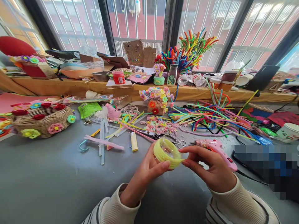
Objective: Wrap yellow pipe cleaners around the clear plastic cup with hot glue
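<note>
Above the counter: one yellow coiled ring, cupped in my left hand, seemingly for steadiness. My right hand: narrowed to a pinch on the ring's four-o'clock edge, presumably for fine control. Pink glue gun: at the ring's three o'clock, apparently set within easy reach.

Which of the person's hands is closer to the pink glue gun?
The right. The right hand is just on the near side of the pink glue gun, partly covering it; the left hand is farther off to its left, holding the yellow coil.
</note>
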A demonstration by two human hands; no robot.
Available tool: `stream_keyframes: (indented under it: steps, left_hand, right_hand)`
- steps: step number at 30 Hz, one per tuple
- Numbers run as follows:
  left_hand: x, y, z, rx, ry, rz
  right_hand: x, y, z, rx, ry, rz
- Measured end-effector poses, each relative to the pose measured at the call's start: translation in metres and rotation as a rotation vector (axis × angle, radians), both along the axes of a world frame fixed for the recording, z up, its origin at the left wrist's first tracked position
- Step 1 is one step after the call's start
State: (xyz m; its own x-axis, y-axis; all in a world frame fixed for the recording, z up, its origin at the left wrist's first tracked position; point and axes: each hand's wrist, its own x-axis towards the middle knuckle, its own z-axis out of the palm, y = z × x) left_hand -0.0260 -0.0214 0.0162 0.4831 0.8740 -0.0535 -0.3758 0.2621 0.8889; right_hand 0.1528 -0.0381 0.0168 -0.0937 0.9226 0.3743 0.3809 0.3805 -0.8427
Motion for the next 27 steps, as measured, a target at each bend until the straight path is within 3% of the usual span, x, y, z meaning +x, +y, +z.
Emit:
stream_keyframes:
  steps: [14,21,27]
  left_hand:
    - [0.011,-0.001,-0.002,-0.035,-0.053,0.173]
    - [0.011,-0.001,-0.003,-0.034,-0.025,0.186]
    - [0.011,0.0,-0.004,-0.028,-0.068,0.204]
  right_hand:
    - [0.001,0.001,-0.002,0.03,-0.065,0.044]
    - [0.003,0.002,-0.002,0.041,-0.096,0.069]
    - [-0.001,0.0,-0.002,0.007,-0.011,0.011]
